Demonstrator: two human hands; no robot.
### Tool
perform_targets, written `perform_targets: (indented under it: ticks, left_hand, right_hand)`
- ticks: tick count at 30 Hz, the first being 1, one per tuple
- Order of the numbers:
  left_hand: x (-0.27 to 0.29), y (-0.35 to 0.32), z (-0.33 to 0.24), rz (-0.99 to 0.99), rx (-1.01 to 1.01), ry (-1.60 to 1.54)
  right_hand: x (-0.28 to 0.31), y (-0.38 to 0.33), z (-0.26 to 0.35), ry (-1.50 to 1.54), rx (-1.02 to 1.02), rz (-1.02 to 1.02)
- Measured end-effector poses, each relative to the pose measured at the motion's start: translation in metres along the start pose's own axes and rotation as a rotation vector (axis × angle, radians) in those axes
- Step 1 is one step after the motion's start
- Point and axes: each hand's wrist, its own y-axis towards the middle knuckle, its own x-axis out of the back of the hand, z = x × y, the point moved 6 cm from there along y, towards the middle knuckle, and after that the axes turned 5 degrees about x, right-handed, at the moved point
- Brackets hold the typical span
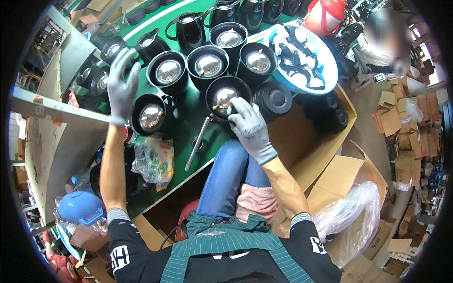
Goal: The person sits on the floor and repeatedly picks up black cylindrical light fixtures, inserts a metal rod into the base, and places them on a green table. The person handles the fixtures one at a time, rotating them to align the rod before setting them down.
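My right hand [252, 129], in a grey glove, reaches into the near black jug body [212, 89], which has a shiny silver dome inside. Its fingers are bent together at the dome's right edge; anything between the fingertips is hidden. My left hand [121, 87], gloved in grey too, is raised at the left with fingers apart and nothing in it. Below it on the right is another black jug body [141, 127] with a silver dome. Several more stand behind, among them one jug body [167, 70] left of the middle. A metal rod-like tool [198, 144] lies near the table edge.
A light blue basin [332, 70] full of black and white parts stands at the right, by a stack of black round lids [273, 99]. Black jugs with handles [188, 33] line the green table [188, 106]. A plastic bag [153, 162] lies left; a cardboard box [302, 146] sits right.
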Motion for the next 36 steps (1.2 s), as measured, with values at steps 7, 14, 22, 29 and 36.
perform_targets:
  ticks: [7,14,22,29,36]
  left_hand:
    - [0.021,-0.195,-0.097,0.040,0.572,-0.601]
    - [-0.046,-0.302,-0.105,0.810,0.868,-1.102]
    - [-0.001,-0.304,-0.134,0.503,0.892,-1.079]
    - [0.017,-0.275,-0.123,0.492,0.477,-0.694]
    - [-0.019,-0.347,-0.086,0.569,1.079,-1.340]
  right_hand:
    - [0.103,-0.031,0.063,-0.030,-0.045,-0.237]
    - [0.169,-0.101,0.101,0.571,-0.162,-0.224]
    - [0.154,-0.130,0.117,0.826,-0.344,-0.179]
    - [0.141,-0.114,0.137,0.890,-0.298,-0.057]
    - [0.099,-0.050,-0.007,0.186,-0.294,-0.194]
